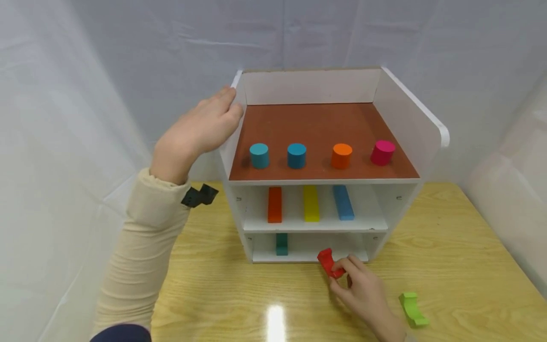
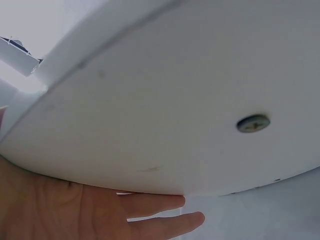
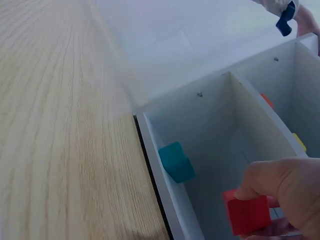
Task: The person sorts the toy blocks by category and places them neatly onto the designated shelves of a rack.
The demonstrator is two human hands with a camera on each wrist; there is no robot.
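Fingers of the right hand (image 1: 363,289) pinch a red block (image 1: 329,262) just at the front of the bottom shelf of a white rack (image 1: 420,118). The red block looks like a little arch. It sits at the mouth of that shelf, touching or nearly touching the front edge; from the wrist view I cannot tell which. A teal block (image 1: 281,243) already lies inside the same shelf, to the left, apart from the red one.

The left hand (image 1: 201,130) rests flat on the outside of the rack's left wall, fingers straight, holding nothing. It seems to steady the rack.

On the middle shelf lie three long blocks: orange (image 1: 275,204), yellow (image 1: 311,203) and blue (image 1: 344,202). On the brown top stand four round pegs: two teal (image 1: 259,155) (image 1: 297,155), one orange (image 1: 341,156), one pink (image 1: 382,152). A green arch (image 1: 412,308) lies on the tabletop (image 1: 470,247), to the right of the right hand.

What could go wrong: the bottom shelf is low, so the red block may bump the shelf above it or catch on the front edge if it goes in tilted. A hard push could slide the whole rack back if the left hand lets go. The pinch is only at the block's end, so it might twist and slip out.
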